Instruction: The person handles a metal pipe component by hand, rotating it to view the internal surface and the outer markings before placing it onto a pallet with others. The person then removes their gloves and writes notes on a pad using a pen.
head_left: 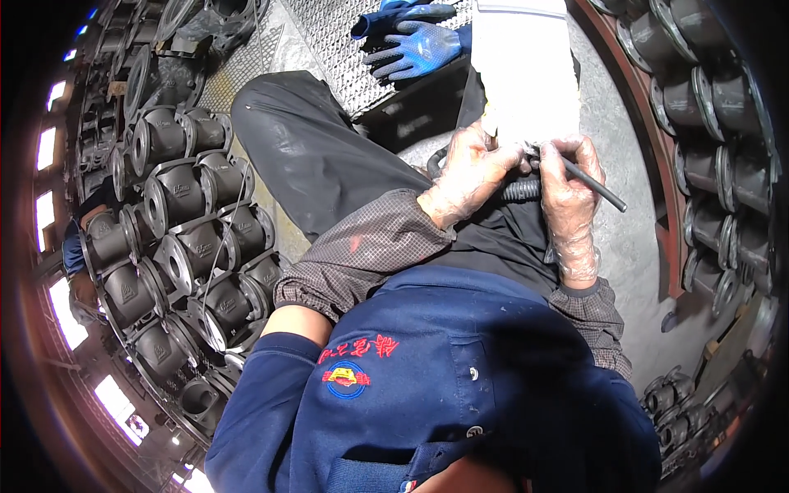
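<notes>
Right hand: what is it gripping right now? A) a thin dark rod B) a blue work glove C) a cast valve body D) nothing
A: the right hand, in a clear thin glove, has its grip closed round a thin dark rod that sticks out to the right, while the blue work gloves lie apart on the grating.

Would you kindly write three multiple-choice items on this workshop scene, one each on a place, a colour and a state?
1. Where do the stacked dark valve bodies nearest the left hand lie?
A. On the person's left
B. On the lap
C. On the grating

2. What colour are the work gloves on the metal grating?
A. Red
B. Blue
C. Yellow

3. How is the thin dark rod held?
A. Lying loose
B. Gripped in the right hand
C. Gripped by the left hand

Key: 1 A, they fill the picture's left; 2 B, plainly blue; 3 B, right fingers wrap it.
</notes>
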`<state>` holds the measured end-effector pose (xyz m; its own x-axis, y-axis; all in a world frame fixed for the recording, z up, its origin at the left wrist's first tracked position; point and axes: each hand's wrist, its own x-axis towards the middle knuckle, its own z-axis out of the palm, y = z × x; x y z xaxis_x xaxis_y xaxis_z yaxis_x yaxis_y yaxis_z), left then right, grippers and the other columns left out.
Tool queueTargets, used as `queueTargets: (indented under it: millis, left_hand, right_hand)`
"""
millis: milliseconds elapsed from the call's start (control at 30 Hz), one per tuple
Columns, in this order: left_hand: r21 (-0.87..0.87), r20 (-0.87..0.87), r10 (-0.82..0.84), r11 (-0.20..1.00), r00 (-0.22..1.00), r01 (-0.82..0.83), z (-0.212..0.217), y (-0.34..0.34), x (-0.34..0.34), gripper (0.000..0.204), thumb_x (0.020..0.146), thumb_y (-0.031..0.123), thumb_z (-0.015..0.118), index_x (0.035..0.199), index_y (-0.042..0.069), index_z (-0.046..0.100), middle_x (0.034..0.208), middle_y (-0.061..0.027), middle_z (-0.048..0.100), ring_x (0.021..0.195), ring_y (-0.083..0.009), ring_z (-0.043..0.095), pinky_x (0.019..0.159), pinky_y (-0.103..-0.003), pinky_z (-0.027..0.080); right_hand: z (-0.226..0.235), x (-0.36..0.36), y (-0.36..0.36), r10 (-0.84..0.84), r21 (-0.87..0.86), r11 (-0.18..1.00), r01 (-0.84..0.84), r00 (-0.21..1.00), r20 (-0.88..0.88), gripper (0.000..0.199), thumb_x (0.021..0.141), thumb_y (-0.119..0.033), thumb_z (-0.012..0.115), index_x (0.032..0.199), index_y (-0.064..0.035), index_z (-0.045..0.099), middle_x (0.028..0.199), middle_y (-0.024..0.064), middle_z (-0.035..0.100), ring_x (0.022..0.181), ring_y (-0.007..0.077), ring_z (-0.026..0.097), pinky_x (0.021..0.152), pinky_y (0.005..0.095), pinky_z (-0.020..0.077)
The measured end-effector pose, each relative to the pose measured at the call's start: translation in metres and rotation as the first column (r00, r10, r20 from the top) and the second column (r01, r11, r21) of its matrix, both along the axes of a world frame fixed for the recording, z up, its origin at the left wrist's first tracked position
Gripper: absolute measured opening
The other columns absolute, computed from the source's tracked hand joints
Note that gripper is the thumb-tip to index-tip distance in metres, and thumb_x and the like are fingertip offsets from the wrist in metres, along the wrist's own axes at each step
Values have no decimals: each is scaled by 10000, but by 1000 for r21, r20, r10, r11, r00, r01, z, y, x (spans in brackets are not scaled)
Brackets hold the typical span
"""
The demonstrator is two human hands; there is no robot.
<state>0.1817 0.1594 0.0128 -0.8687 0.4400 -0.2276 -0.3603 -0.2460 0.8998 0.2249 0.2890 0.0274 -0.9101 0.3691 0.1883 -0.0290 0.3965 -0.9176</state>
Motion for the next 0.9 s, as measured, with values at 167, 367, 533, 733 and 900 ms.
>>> queueTargets:
  millis: [167,367,533,733,900]
  left_hand:
    - [-49,24,-46,998,999,47,10,0,-3,167,852,152,570,981,47,548,730,16,584,531,-15,433,455,-159,323]
    - [-62,7,-47,997,999,47,7,1,-2,179,853,163,578,986,47,551,726,11,584,524,-18,431,451,-160,323]
    - [-65,25,-35,997,999,36,7,3,-3,177,854,165,577,987,52,553,722,11,586,515,-16,426,445,-159,316]
    - [-78,19,-49,996,999,50,6,1,-3,170,857,176,578,976,56,563,709,15,585,494,-11,411,431,-157,306]
    - [-83,16,-41,996,999,43,8,2,-3,178,856,186,583,977,56,576,705,15,586,496,-11,411,432,-158,304]
  right_hand:
    - [3,3,2,12,-31,999,-10,996,88,85,826,-57,599,818,-2,535,713,40,547,644,97,528,570,244,438]
    - [9,2,1,12,-58,998,-7,995,98,83,822,-54,598,817,-1,535,711,45,547,643,99,534,565,245,439]
    - [9,1,0,-7,-86,996,17,994,113,76,821,-49,594,812,-2,535,717,49,552,643,102,537,564,247,439]
    - [7,1,1,-18,-31,999,21,994,105,70,824,-48,592,812,-2,539,706,46,553,639,105,539,568,249,441]
    - [3,1,3,-34,-16,999,36,990,141,71,823,-46,594,811,-3,538,703,42,552,638,106,540,570,250,442]
